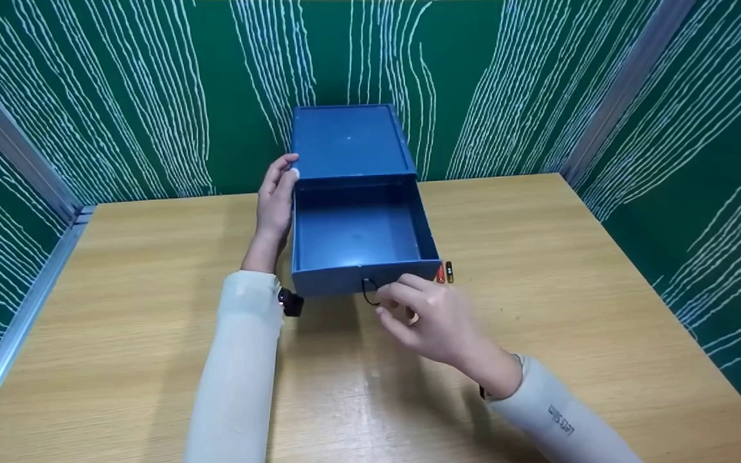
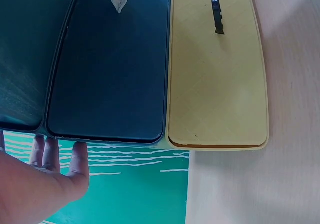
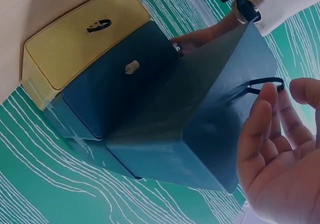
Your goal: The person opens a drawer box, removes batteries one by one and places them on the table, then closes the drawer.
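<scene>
A blue top drawer (image 1: 357,241) stands pulled out from a stacked drawer unit (image 1: 348,138), its inside bare. On its front hangs a black loop handle (image 3: 265,81). My right hand (image 1: 431,315) is at this loop, fingers loosely bent; in the right wrist view the fingertips meet or overlap the loop, while the thumb stays apart from them. My left hand (image 1: 275,202) rests against the unit's left side near the top. Below the top drawer, a dark blue drawer (image 2: 110,73) with a pale loop and a yellow drawer (image 2: 217,83) with a black loop are closed.
Two small batteries, one red battery (image 1: 440,273) and one black battery (image 1: 449,272), lie on the wooden table (image 1: 152,289) right of the drawer front. Green walls (image 1: 460,83) with white lines enclose the table's back and sides.
</scene>
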Demonstrator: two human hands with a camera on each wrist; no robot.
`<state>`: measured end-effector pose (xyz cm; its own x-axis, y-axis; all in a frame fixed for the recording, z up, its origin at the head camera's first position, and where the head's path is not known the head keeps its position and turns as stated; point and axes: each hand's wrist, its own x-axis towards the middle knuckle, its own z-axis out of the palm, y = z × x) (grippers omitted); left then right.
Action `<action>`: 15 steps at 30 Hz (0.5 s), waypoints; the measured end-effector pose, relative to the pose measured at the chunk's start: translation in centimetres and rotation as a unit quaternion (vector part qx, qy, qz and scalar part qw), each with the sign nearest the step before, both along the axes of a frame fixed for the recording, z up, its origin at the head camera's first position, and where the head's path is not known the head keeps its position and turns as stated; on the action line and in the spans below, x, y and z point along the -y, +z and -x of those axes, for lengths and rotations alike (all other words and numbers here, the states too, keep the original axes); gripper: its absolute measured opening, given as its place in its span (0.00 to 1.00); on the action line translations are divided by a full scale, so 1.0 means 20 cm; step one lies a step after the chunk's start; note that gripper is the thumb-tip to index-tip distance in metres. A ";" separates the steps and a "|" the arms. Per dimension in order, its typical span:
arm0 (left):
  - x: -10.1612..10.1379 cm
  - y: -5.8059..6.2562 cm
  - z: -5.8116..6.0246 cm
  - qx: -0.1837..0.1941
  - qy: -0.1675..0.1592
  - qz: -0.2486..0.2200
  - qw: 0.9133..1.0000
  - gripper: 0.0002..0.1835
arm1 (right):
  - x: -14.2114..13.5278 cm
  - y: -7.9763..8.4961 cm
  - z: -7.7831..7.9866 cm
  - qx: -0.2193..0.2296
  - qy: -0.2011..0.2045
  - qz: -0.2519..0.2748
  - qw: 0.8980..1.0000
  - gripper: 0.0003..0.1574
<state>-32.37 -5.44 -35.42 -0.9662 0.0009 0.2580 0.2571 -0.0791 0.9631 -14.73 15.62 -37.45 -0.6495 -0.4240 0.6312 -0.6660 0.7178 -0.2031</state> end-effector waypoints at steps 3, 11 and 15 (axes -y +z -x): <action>0.00 0.00 0.00 -0.001 0.000 0.003 1.000 0.18 | 0.01 -0.01 0.00 -0.002 -0.005 -0.007 1.000 0.05; 0.00 0.01 -0.01 -0.006 -0.001 0.009 1.000 0.19 | 0.04 -0.02 0.01 -0.037 -0.012 0.009 0.999 0.05; 0.00 0.01 -0.01 -0.007 -0.001 0.011 1.000 0.19 | 0.04 -0.03 0.01 -0.045 -0.007 0.027 0.999 0.03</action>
